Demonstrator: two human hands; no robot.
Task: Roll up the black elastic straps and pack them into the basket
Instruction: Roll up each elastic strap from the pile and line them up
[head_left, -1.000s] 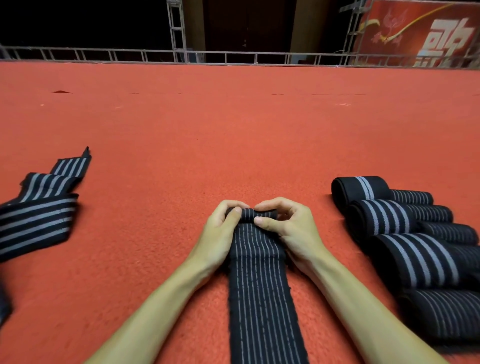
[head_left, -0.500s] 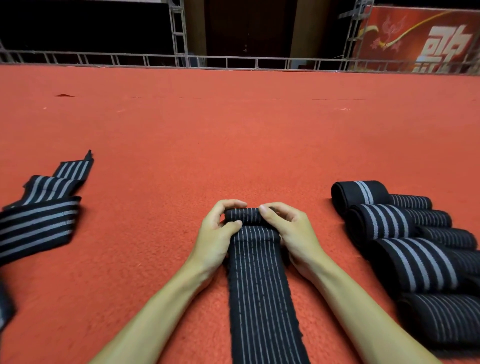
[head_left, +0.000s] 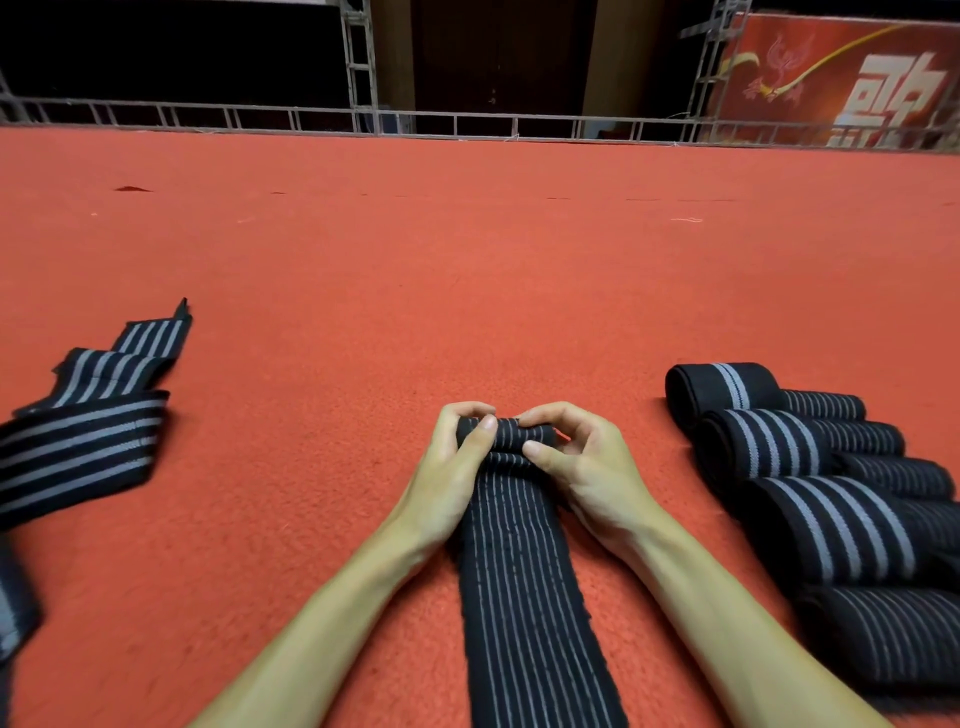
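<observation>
Pinching strap (head_left: 524, 587) roll: left hand (head_left: 451, 475), right hand (head_left: 584, 467).

On the carpet (head_left: 467, 270), a strap (head_left: 524, 597) lies in the middle, its far end rolled between the left hand (head_left: 452, 478) and right hand (head_left: 587, 467), loose straps (head_left: 88, 441) to its left, rolls (head_left: 821, 499) in a row to its right.

Head view, forward-down, near hands (head_left: 519, 467)

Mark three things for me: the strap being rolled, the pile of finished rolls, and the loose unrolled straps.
strap being rolled (head_left: 524, 597), head view, flat unrolled length
finished rolls (head_left: 831, 525), head view, striped face of a middle roll
loose straps (head_left: 83, 447), head view, top folded band
</observation>
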